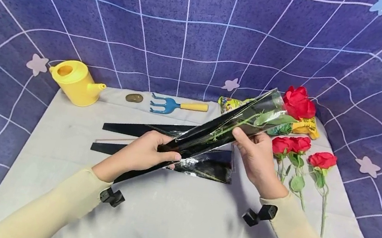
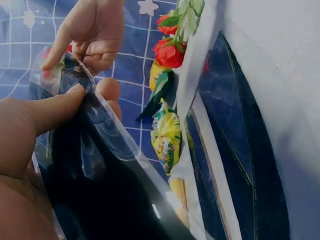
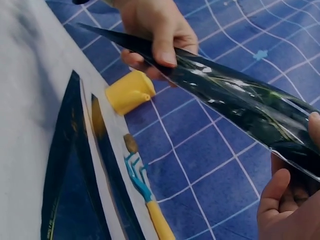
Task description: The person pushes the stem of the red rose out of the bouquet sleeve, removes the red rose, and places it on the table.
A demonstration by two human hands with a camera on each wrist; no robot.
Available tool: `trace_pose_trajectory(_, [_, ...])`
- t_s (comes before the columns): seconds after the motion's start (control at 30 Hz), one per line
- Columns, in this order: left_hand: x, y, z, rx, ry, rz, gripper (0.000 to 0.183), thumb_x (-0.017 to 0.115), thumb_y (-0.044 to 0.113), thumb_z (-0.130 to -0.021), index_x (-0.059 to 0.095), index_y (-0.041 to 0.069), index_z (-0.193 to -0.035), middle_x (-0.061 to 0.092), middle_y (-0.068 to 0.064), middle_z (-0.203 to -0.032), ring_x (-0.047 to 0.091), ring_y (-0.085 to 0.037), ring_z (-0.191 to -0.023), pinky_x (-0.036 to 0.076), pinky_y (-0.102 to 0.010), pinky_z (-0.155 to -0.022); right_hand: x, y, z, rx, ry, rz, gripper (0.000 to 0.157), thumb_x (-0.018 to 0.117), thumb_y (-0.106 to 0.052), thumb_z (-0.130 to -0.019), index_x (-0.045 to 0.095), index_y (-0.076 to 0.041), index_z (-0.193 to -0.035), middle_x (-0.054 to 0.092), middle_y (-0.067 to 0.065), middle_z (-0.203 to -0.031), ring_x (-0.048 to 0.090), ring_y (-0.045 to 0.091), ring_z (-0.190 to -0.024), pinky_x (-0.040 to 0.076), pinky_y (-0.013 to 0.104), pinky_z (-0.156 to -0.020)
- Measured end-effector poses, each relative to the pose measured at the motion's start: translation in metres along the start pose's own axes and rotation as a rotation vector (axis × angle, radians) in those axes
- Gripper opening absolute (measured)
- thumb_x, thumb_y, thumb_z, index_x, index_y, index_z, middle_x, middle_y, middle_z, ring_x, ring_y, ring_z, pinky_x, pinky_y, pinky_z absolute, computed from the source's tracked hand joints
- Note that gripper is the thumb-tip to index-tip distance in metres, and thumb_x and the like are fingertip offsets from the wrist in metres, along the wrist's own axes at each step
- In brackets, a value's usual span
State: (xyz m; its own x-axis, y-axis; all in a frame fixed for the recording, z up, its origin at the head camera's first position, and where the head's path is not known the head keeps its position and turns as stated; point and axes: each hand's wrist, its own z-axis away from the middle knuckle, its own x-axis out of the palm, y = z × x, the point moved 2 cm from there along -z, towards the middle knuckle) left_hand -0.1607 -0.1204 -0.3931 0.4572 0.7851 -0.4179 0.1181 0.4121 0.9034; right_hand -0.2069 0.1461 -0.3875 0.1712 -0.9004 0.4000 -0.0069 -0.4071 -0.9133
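Note:
A black and clear plastic flower sleeve is held slantwise above the table, its narrow end toward the lower left. Inside lies a rose with a green stem, its red bloom showing past the wide end. My left hand grips the sleeve's lower part, thumb across the front. Farther up, my right hand holds the clear part, thumb on the front and fingers behind. In the right wrist view, the sleeve stretches between both hands.
Flat black sleeves lie beneath the hands. Three red roses, one at the far right, lie on the white cloth. Behind are a yellow watering can, a brown stone, a blue hand rake and colourful bags.

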Motion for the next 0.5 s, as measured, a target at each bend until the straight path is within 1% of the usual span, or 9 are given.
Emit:
trace_pose_trajectory(0.07, [0.001, -0.004, -0.001, -0.002, -0.006, 0.036, 0.024, 0.068, 0.029, -0.087, 0.067, 0.019, -0.109, 0.070, 0.003, -0.086, 0.067, -0.015, -0.071, 0.048, -0.029, -0.063, -0.001, -0.001, 0.000, -0.005, 0.028, -0.049, 0.022, 0.067, -0.003, -0.086, 0.060, -0.001, -0.106, 0.061, 0.008, -0.095, 0.057, 0.015, -0.079, 0.047, 0.026, -0.068])
trace_pose_trajectory(0.13, [0.003, -0.004, -0.003, 0.001, -0.012, 0.078, 0.029, 0.068, 0.027, -0.087, 0.065, 0.019, -0.114, 0.069, 0.002, -0.096, 0.068, -0.016, -0.072, 0.049, -0.030, -0.063, -0.001, 0.000, -0.001, -0.016, 0.064, -0.078, 0.025, 0.068, -0.003, -0.085, 0.059, 0.000, -0.108, 0.061, 0.008, -0.098, 0.057, 0.015, -0.079, 0.047, 0.026, -0.066])
trace_pose_trajectory(0.23, [0.006, -0.003, -0.004, 0.017, -0.014, 0.098, 0.029, 0.068, 0.026, -0.087, 0.065, 0.018, -0.114, 0.068, 0.003, -0.102, 0.068, -0.017, -0.072, 0.050, -0.030, -0.064, 0.000, 0.002, -0.002, -0.044, 0.110, -0.078, 0.030, 0.070, -0.002, -0.083, 0.059, 0.000, -0.111, 0.062, 0.009, -0.099, 0.057, 0.015, -0.079, 0.046, 0.025, -0.064])
trace_pose_trajectory(0.33, [0.008, -0.003, -0.005, 0.031, -0.007, 0.066, 0.020, 0.069, 0.026, -0.087, 0.068, 0.019, -0.106, 0.069, 0.004, -0.094, 0.068, -0.017, -0.071, 0.050, -0.029, -0.065, 0.003, 0.004, -0.002, -0.059, 0.127, -0.048, 0.029, 0.071, -0.003, -0.082, 0.061, 0.001, -0.109, 0.063, 0.008, -0.095, 0.055, 0.014, -0.076, 0.045, 0.023, -0.063])
trace_pose_trajectory(0.43, [0.009, -0.003, -0.004, 0.031, 0.000, 0.033, 0.013, 0.069, 0.027, -0.087, 0.070, 0.017, -0.095, 0.070, 0.003, -0.083, 0.068, -0.016, -0.069, 0.048, -0.027, -0.062, 0.006, 0.008, 0.000, -0.062, 0.147, 0.017, 0.022, 0.074, -0.005, -0.080, 0.064, -0.001, -0.099, 0.061, 0.005, -0.083, 0.052, 0.013, -0.068, 0.044, 0.023, -0.059])
trace_pose_trajectory(0.5, [0.009, -0.004, -0.003, 0.025, 0.001, 0.022, 0.012, 0.068, 0.029, -0.087, 0.069, 0.016, -0.089, 0.069, 0.001, -0.078, 0.068, -0.016, -0.069, 0.045, -0.026, -0.058, 0.007, 0.010, 0.001, -0.061, 0.158, 0.073, 0.017, 0.076, -0.008, -0.079, 0.065, -0.002, -0.090, 0.059, 0.003, -0.074, 0.050, 0.013, -0.062, 0.043, 0.023, -0.056])
